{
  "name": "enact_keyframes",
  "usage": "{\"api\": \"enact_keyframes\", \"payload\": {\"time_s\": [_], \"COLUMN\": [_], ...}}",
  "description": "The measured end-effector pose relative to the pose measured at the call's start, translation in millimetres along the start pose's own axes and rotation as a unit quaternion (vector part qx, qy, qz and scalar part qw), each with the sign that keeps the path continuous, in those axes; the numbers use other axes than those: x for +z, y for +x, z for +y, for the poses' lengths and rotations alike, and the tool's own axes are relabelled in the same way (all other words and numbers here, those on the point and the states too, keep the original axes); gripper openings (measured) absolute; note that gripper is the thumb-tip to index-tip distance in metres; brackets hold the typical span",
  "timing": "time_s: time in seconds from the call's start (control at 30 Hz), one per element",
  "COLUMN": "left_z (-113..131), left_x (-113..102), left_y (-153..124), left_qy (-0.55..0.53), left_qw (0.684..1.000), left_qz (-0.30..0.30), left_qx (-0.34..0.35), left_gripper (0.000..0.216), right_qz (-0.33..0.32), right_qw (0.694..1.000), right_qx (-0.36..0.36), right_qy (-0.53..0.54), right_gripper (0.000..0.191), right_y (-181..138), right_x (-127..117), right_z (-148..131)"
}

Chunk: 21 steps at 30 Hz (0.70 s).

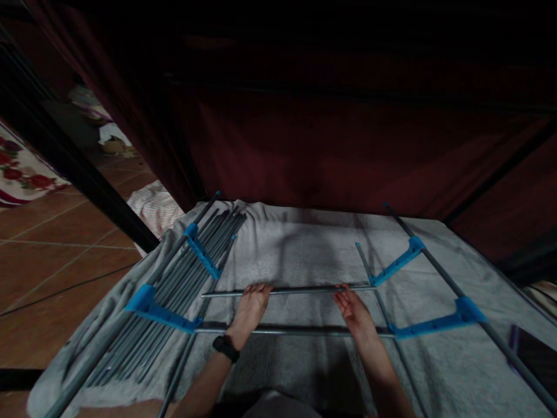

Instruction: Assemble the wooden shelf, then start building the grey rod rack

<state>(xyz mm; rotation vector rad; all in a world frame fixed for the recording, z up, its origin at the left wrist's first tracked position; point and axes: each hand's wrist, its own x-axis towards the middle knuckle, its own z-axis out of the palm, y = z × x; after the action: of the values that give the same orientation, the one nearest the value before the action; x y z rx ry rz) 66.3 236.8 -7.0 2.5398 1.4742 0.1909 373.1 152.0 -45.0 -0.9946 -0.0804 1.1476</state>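
A thin grey metal rod (300, 289) lies crosswise over a grey towel. My left hand (251, 306), with a black watch on its wrist, grips the rod near its left end. My right hand (353, 309) has its fingertips on the rod near its right end, where the rod meets a blue plastic bracket (395, 264). A second grey rod (296, 331) runs crosswise under my wrists, joined to blue brackets at both ends (159, 310). A bundle of several grey rods (183, 278) lies to the left, held in a frame.
The grey towel (304, 244) covers the work surface. A dark red curtain (348, 145) hangs behind it. Brown floor tiles (56, 255) and a flowered cloth (21, 168) lie at the left. A long grey side rail (487, 328) runs down the right.
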Motion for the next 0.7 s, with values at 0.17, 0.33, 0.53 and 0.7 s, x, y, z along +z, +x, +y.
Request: {"api": "enact_keyframes", "payload": {"time_s": [0.17,0.33,0.53,0.7], "left_z": [-11,-15,-17,-14], "left_x": [2,4,3,7], "left_y": [-5,-2,1,2], "left_qy": [-0.001,0.013,0.022,0.037], "left_qw": [0.999,0.999,0.999,0.999], "left_qz": [0.031,0.020,0.018,0.022], "left_qx": [-0.009,-0.022,-0.034,-0.028], "left_gripper": [0.039,0.041,0.041,0.044], "right_qz": [-0.016,0.006,0.005,-0.012], "right_qw": [1.000,1.000,1.000,0.999], "right_qx": [0.017,0.020,-0.010,0.004], "right_qy": [-0.007,-0.007,-0.018,-0.045], "right_gripper": [0.019,0.017,0.016,0.019], "right_y": [14,31,53,65], "right_x": [4,14,21,18], "right_z": [9,8,-3,-2]}}
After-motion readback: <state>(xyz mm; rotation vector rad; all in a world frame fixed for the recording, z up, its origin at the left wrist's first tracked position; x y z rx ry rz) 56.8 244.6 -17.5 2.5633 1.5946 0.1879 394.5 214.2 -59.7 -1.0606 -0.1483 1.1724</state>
